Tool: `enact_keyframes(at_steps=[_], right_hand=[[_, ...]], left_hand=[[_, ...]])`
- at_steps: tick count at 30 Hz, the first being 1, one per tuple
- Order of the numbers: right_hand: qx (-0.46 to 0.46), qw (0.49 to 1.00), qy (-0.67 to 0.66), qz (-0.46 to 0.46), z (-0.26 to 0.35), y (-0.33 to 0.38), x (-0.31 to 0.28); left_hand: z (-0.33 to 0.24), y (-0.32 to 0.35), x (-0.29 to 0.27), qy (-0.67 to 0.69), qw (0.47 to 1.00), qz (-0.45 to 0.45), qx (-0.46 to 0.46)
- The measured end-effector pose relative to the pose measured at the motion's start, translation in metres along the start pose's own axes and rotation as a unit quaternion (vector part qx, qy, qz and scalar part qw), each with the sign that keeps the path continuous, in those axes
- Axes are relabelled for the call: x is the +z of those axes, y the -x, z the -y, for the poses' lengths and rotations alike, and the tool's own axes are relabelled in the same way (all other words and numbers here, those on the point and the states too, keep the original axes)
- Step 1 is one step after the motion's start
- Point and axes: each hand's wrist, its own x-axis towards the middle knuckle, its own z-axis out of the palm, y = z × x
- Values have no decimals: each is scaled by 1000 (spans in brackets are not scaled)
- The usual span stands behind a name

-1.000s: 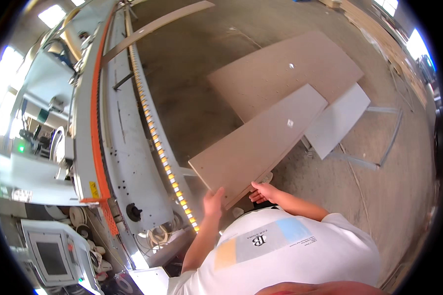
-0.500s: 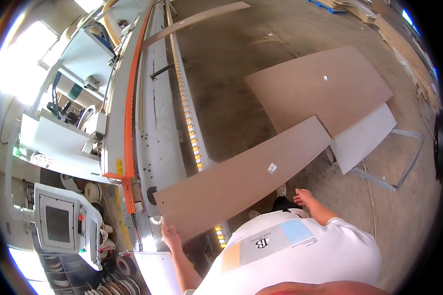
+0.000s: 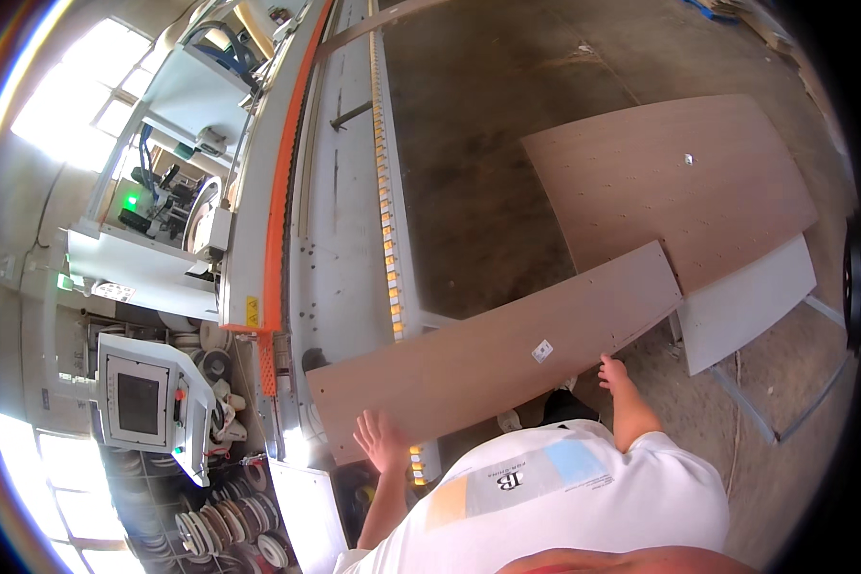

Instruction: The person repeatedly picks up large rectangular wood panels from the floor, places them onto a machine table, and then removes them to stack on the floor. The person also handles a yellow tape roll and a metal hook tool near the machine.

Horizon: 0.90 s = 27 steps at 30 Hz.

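Note:
A long brown panel [image 3: 459,373] with a white label [image 3: 542,351] lies slantwise in front of me, its left end over the machine's side. My left hand [image 3: 381,440] rests on the near left part of its face, fingers spread and holding nothing. At the panel's near edge, right of the label, is my right hand [image 3: 613,371]; its fingers look stretched out, just at the edge, and I cannot tell whether they touch it. Beyond the panel's right end lies a larger brown board [image 3: 670,182] with small holes, over a pale board [image 3: 751,301].
A long machine with an orange rail [image 3: 282,210] and a row of yellow-and-white rollers [image 3: 389,239] runs away on the left. Its control screen [image 3: 139,402] stands near rolls of edge strip [image 3: 230,521]. A grey metal frame [image 3: 748,407] is at right.
My left hand has shifted from the panel's left end onto its face. My right hand has moved forward to the near edge. The whole view has turned a little.

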Motion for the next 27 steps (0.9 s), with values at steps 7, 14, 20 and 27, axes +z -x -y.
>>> enact_keyframes(at_steps=[7,14,20,27], right_hand=[[106,977,-184,-6,34,-62,-13],[123,897,-423,-27,30,-78,-19],[104,913,-379,-113,33,-45,-43],[23,936,-301,-182,56,32,-85]], left_hand=[[-7,-4,-8,-31,998,53,-19],[-24,-6,6,-26,997,31,-67],[-14,-10,14,18,997,21,-68],[-6,-9,42,83,995,-36,-45]])
